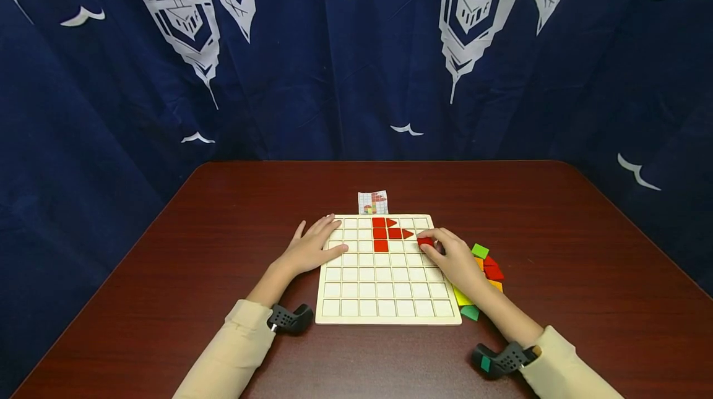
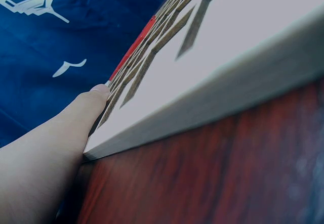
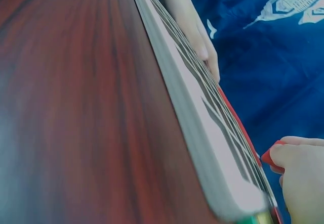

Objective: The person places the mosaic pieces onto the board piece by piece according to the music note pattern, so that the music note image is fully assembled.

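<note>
A cream grid board [image 1: 384,318] lies on the table, with red square tiles [image 1: 380,234] and red triangle tiles [image 1: 408,234] set in its upper middle cells. My left hand [image 1: 309,250] rests on the board's upper left edge, fingers spread; its thumb lies on the rim in the left wrist view. Above the board's right side, my right hand [image 1: 453,260] pinches a red tile [image 1: 425,242] between thumb and fingers. That red tile [image 3: 272,156] also shows in the right wrist view, partly covered by the fingers, so its full shape is hidden.
Beside the board's right edge lies a pile of loose green, red, orange and yellow tiles [image 1: 492,268], partly under the right forearm. A small printed pattern card [image 1: 373,202] touches the board's far edge. The brown table [image 1: 250,201] ends at a dark blue curtain [image 1: 334,77].
</note>
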`<state>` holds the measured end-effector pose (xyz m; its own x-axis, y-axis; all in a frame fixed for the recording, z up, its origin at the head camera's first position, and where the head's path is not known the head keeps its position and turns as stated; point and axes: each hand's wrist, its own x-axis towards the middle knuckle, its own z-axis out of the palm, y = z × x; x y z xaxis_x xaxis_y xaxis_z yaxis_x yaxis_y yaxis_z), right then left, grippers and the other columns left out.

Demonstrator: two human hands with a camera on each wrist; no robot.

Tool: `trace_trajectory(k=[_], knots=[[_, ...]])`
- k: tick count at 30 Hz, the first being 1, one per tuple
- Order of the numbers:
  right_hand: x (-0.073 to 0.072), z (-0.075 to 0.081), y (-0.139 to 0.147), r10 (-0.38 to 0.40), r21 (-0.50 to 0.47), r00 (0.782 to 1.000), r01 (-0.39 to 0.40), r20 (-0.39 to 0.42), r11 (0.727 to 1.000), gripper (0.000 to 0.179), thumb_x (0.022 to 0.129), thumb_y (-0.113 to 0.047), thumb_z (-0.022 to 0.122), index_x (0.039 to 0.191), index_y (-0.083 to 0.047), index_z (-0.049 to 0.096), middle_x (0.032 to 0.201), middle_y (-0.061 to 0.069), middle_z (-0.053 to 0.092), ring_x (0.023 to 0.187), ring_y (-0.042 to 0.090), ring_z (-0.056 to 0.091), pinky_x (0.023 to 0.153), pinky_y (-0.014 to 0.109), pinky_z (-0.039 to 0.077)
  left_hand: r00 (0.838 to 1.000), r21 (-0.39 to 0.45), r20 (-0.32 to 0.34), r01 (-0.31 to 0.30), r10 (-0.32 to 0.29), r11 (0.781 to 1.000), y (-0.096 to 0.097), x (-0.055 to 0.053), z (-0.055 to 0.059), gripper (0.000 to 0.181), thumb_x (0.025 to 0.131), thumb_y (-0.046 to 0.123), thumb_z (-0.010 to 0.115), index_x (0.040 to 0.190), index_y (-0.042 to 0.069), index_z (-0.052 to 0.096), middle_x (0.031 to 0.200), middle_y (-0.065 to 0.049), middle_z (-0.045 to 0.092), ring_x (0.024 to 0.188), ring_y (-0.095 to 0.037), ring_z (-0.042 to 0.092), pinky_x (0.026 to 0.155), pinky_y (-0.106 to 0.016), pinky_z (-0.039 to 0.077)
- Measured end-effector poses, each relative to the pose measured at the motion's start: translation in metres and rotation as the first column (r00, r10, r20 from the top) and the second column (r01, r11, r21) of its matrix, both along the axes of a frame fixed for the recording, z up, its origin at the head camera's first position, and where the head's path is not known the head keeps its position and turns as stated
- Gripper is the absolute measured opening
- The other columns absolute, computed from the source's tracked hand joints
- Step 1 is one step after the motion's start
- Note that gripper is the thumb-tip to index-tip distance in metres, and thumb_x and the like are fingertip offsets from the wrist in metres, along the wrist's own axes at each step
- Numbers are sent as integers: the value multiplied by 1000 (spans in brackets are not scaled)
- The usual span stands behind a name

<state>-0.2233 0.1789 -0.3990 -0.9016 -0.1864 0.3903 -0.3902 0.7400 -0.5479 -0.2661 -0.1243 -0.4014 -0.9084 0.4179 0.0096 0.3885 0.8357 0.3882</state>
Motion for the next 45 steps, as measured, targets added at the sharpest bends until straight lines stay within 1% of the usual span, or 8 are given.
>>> trace_trajectory(k=[7,12,18,21,25,30,36,45], knots=[[-3,3,-20,14,-21,999,-14,42,1000,20,86,-17,62,105,-13,64,79,-1,53,63,11,39,53,19,33,1000,2,7,5,-5,1000,0,1,-1,71,88,60,41,145,21,24,154,0,12,142,-17,11,112,-52,-4],[-9,1,-31,31,-48,996,-28,80,998,18,86,-17,62,104,-13,62,74,0,54,62,10,41,53,19,34,1000,1,2,7,-7,1000,0,0,-1,71,88,60,41,145,21,24,154,0,12,142,-18,11,112,-52,-4],[-14,0,-40,54,-80,993,-46,102,996,15,85,-14,63,99,-10,61,83,2,63,71,11,52,62,20,42,1000,2,-3,10,-10,1000,0,0,0,71,88,59,41,145,21,24,154,-1,13,142,-18,11,112,-52,-4],[-15,0,-42,58,-84,991,-49,120,995,15,85,-14,63,99,-10,61,84,3,63,73,12,53,65,22,44,1000,2,-4,9,-9,1000,0,1,0,71,88,59,41,145,21,24,154,-1,13,142,-17,11,112,-51,-4],[-17,0,-42,58,-76,988,-48,145,996,15,86,-14,61,101,-9,60,84,4,61,72,12,52,64,22,43,1000,11,-3,11,-11,1000,0,1,1,71,88,59,41,145,21,24,154,-1,13,142,-17,11,112,-52,-5],[-17,-1,-42,80,-60,988,-72,132,996,18,86,-12,61,103,-7,61,85,3,57,72,12,48,63,20,42,1000,13,0,11,-11,1000,0,1,1,71,88,59,41,145,21,24,154,-1,12,142,-18,11,112,-52,-5],[-16,-1,-42,105,-51,990,-100,92,994,15,86,-11,61,100,-5,62,88,4,55,74,10,47,64,18,42,1000,17,2,8,-8,1000,1,1,2,71,88,59,41,145,21,25,154,-1,13,142,-18,11,112,-52,-4],[-15,-3,-42,101,-37,991,-98,89,995,14,87,-12,60,99,-6,64,93,5,55,78,11,49,67,19,42,1000,16,2,6,-6,1000,1,2,2,71,88,60,41,145,22,24,154,0,12,142,-19,11,112,-53,-4]])
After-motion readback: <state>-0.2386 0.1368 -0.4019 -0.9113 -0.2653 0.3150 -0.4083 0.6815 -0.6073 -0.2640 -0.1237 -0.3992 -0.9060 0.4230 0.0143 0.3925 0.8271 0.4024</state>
